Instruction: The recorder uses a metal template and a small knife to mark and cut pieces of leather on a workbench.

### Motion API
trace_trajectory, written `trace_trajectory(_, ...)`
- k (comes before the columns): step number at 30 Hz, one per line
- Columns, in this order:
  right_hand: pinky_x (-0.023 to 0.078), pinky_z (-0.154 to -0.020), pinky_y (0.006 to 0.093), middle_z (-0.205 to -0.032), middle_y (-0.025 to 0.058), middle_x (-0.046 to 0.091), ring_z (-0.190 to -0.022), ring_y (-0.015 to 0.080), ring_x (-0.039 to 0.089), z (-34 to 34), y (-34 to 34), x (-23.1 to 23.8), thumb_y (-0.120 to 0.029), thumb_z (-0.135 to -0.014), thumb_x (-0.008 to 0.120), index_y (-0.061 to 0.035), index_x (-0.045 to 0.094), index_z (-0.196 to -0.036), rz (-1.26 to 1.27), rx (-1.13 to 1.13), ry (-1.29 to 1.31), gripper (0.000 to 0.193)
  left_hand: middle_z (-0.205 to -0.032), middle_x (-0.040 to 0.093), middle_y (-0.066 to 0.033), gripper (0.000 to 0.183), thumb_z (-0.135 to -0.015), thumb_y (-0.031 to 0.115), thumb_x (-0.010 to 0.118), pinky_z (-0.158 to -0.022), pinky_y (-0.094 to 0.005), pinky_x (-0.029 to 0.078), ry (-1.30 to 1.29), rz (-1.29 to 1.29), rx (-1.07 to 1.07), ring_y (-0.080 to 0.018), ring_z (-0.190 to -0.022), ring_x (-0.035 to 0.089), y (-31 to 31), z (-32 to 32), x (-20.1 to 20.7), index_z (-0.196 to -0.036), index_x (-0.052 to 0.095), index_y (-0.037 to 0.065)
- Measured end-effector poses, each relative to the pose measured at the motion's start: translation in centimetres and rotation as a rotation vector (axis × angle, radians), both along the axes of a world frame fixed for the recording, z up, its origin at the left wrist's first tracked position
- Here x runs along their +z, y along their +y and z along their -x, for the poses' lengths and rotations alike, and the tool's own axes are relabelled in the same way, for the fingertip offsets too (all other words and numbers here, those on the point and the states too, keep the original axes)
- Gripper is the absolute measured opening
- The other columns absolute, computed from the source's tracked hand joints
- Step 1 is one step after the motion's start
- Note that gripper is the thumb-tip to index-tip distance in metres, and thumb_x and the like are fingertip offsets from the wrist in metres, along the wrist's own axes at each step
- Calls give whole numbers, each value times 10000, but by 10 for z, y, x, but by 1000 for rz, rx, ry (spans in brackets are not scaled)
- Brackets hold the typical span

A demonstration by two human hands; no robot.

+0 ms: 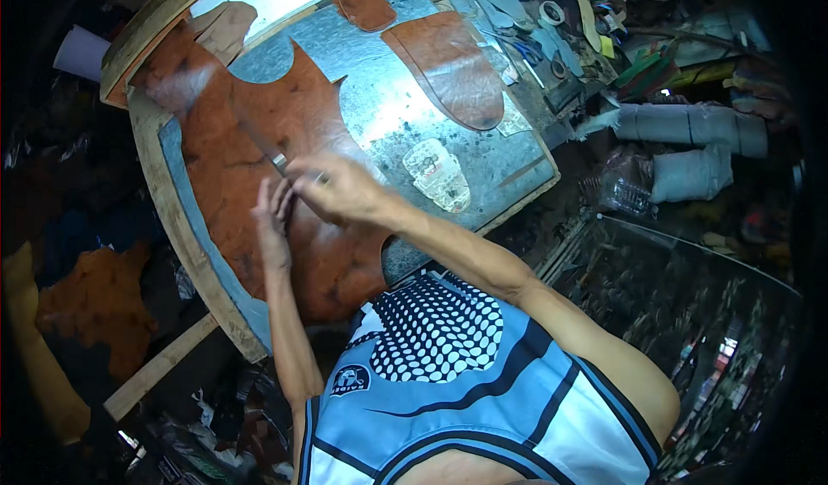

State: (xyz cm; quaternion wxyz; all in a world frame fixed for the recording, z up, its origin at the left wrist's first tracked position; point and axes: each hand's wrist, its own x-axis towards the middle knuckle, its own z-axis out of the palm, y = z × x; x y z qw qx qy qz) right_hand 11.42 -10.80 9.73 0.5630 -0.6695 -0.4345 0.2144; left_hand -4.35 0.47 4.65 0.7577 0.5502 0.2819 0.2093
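Observation:
A large sheet of reddish-brown leather (233,192) with dark mottling spreads over the left half of the workbench. My right hand (335,190) is closed around the handle of a knife (264,143), whose blade points to the far left above the leather. Just below and left of it is my left hand (274,226), its fingers extended and slightly bent near the knife's handle. Whether those fingertips touch the right hand is unclear. A rounded leather piece (453,71) and a smaller one (366,9) lie farther back on the grey metal top (379,122).
A pale worn template (435,174) lies right of the leather. Scraps, a tape roll (550,12) and tools crowd the back right. Wooden edging (185,235) borders the bench at left. Wrapped rolls (690,127) sit beyond its right edge; orange-brown leather (95,304) hangs or lies lower left.

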Motion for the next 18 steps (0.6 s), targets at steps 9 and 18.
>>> trace_trajectory(9, 523, -832, 451, -1057, 231, 660, -964, 376, 649, -63, -50, -19, -226, -860, 612, -30, 609, -1185, 635, -194, -138, 380, -1363, 478, -172, 578, -951, 46, 536, -990, -372, 466, 103, 99, 402, -245, -1199, 531, 31, 67, 10, -1459, 269, -24)
trace_trajectory(18, 506, -902, 458, -1144, 239, 651, -1075, 378, 626, -322, -119, -36, -421, -673, 809, -5, 704, -1041, 1036, -547, -112, 565, -1367, 484, -145, 555, -945, 21, 522, -975, -382, 491, 92, 226, 329, -237, -1185, 548, 26, 63, -17, -1457, 306, 13)
